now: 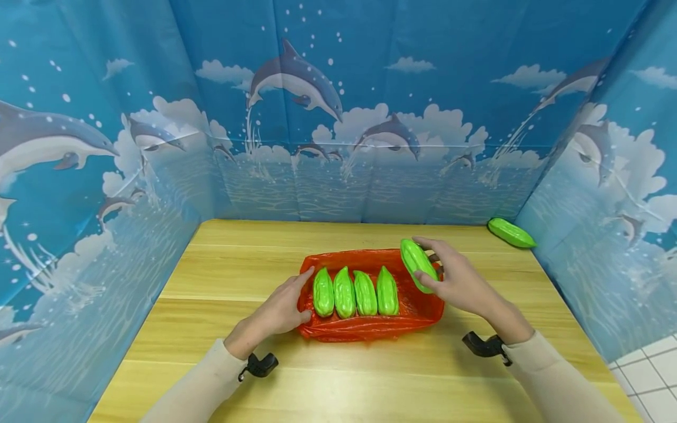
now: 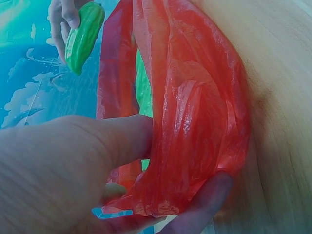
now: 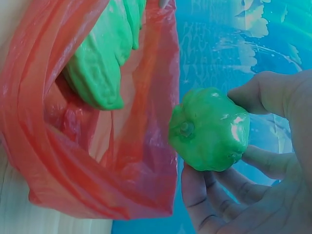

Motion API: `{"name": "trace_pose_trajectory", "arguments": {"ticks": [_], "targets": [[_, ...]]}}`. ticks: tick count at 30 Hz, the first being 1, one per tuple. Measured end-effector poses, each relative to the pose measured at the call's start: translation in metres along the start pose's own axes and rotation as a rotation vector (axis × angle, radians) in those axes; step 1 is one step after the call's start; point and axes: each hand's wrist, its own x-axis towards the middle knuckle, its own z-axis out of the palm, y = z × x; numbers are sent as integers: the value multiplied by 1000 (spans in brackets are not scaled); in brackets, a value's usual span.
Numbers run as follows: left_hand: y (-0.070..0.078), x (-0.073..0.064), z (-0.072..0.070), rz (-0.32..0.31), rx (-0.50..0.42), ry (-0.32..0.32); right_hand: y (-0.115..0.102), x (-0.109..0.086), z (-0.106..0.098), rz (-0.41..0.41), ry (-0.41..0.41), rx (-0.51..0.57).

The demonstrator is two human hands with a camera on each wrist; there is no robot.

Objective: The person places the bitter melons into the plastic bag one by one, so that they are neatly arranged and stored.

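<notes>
A red plastic bag (image 1: 365,329) lies spread open on the table, with several green bitter melons (image 1: 345,294) side by side in its left and middle part. My left hand (image 1: 282,305) grips the bag's left end; in the left wrist view its thumb (image 2: 129,139) is at the inner side of the rim and other fingers are under the outside. Over the bag's right end, my right hand (image 1: 449,276) holds another bitter melon (image 1: 418,265) between thumb and fingers, tilted. The right wrist view shows this held melon (image 3: 209,129) end-on, beside the bag's wall.
One more bitter melon (image 1: 511,232) lies at the table's far right corner, by the curtain. A blue dolphin-print curtain (image 1: 338,182) encloses the wooden table (image 1: 238,376) at the back and both sides. White floor tiles (image 1: 653,370) show at lower right.
</notes>
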Motion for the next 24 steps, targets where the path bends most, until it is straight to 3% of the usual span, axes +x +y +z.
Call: {"name": "trace_pose_trajectory", "arguments": {"ticks": [12,24], "targets": [[0,2,1,15,4,5,-9,2,11,-32,-7,-5],[0,0,2,7,0,2,-21,6,41,-79,-55,7]]}}
